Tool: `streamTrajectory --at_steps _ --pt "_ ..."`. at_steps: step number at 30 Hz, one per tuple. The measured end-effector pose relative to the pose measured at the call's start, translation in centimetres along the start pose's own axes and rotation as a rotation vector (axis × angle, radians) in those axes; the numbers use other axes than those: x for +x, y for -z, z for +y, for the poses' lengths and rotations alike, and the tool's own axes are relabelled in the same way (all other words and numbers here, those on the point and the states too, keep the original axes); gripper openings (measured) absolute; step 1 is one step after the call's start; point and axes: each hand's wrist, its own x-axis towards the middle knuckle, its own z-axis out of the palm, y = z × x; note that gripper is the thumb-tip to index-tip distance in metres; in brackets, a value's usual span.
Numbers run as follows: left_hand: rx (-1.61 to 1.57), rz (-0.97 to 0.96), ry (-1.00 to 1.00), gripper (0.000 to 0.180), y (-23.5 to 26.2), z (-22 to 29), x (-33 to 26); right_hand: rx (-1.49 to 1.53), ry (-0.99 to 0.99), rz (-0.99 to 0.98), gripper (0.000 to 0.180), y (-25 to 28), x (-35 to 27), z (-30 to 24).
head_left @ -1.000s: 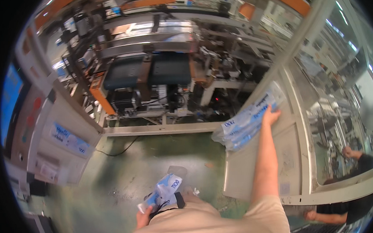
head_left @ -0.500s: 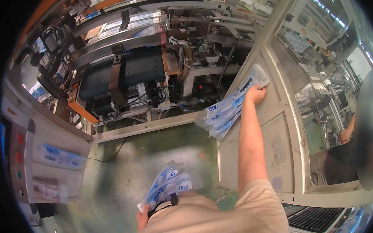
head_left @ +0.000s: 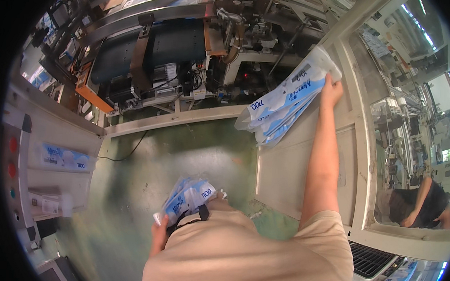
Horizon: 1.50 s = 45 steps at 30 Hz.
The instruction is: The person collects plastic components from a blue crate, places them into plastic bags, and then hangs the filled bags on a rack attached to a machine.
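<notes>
My right hand (head_left: 332, 90) is stretched out to the right, its fingers closed on the upper end of a fanned bunch of blue-and-white printed plastic bags (head_left: 291, 98). The bags hang down to the left in front of the cream machine panel. Low on the left, my left hand (head_left: 160, 234) grips the corner of a second bunch of the same kind of plastic bags (head_left: 190, 195), held close to my body. Part of that hand and its forearm is hidden by my shirt.
Ahead stands a machine with a dark conveyor belt (head_left: 174, 46) and a low cream frame bar (head_left: 175, 121). At left is a control panel with red buttons (head_left: 13, 170). Past a clear window on the right, another person (head_left: 425, 207) bends forward. A black grille (head_left: 374, 260) lies lower right.
My right hand has lifted its bunch upward and to the right, and more of the bags' printed face shows. My left hand's bunch sits slightly further left. The view has shifted.
</notes>
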Motion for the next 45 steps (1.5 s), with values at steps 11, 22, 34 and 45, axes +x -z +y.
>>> streamTrajectory --at_steps 11,22,34,45 --pt "-0.512 -0.210 0.035 0.019 6.6 12.8 1.2 0.648 -0.088 -1.036 0.018 5.0 -10.6 -15.3" --pt "0.073 -0.512 -0.325 0.042 5.7 27.7 -10.9 0.797 0.022 -2.022 0.013 7.0 -27.9 -30.1" --pt "0.775 -0.165 -0.473 0.052 7.9 19.4 -14.1 0.866 0.388 -2.215 0.019 8.2 -35.2 -33.7" --pt "0.396 -0.059 -0.273 0.034 10.6 9.5 -17.5 0.870 0.814 -2.443 0.015 11.1 -42.5 -34.3"
